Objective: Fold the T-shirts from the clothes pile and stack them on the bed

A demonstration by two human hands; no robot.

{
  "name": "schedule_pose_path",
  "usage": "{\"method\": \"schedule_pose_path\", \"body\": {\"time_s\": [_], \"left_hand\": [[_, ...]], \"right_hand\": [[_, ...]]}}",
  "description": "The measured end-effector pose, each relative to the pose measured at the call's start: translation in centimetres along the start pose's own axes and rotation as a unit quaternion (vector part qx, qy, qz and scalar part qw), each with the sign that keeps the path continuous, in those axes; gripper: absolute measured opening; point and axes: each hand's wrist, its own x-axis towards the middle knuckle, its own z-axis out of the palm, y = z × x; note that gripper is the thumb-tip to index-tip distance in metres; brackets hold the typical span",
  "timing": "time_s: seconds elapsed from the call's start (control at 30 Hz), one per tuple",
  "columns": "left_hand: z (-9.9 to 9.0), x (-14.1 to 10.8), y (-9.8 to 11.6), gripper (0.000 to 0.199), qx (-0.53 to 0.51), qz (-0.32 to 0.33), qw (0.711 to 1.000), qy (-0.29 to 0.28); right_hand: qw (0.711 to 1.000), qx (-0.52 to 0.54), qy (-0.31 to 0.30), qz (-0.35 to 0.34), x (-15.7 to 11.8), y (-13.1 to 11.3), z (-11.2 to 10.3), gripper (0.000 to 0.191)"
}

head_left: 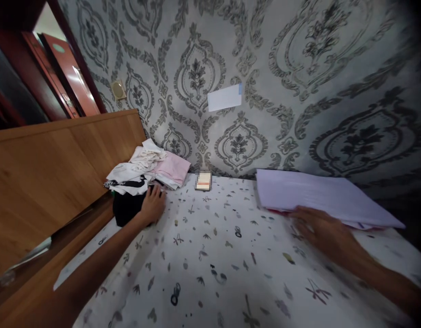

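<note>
My left hand lies over the right side of a folded black garment, with its fingers spread out on it. Behind and above the black cloth is a pile of clothes: a white garment with a black print and a pink one. On the right, my right hand, somewhat blurred, is at the front edge of a flat lavender folded piece with a red edge showing beneath. Its fingers look stretched out, and nothing shows in them. I cannot tell whether they touch the lavender piece.
Both hands are over a bed with a white patterned sheet. A small pale box-like item lies by the wall. The wooden bed board rises on the left. A white paper is on the patterned wall.
</note>
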Motion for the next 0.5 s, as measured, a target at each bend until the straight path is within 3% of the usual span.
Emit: {"method": "schedule_pose_path", "body": {"time_s": [0.07, 0.13, 0.3, 0.4, 0.5], "left_hand": [[-1.2, 0.0, -2.0, 0.044, 0.079, 0.009, 0.997, -0.001], [-1.5, 1.1, -2.5, 0.032, 0.113, 0.025, 0.993, -0.003], [-0.3, 8.3, -0.5, 0.026, 0.077, 0.066, 0.995, -0.003], [1.1, 12.6, 0.7, 0.024, 0.038, 0.069, 0.997, 0.002], [1.8, 15.4, 1.0, 0.015, -0.018, 0.042, 0.999, 0.017]], "right_hand": [[0.998, 0.045, -0.026, -0.032, -1.8, -2.7, 1.0, 0.031], [0.995, 0.082, -0.049, -0.029, -3.2, -5.8, 1.8, 0.034], [0.985, 0.149, -0.083, -0.005, -5.2, -12.6, 3.5, 0.039], [0.985, 0.154, -0.071, 0.001, -5.6, -13.9, 4.5, 0.04], [0.986, 0.157, -0.057, -0.002, -5.9, -13.3, 5.1, 0.038]]}}
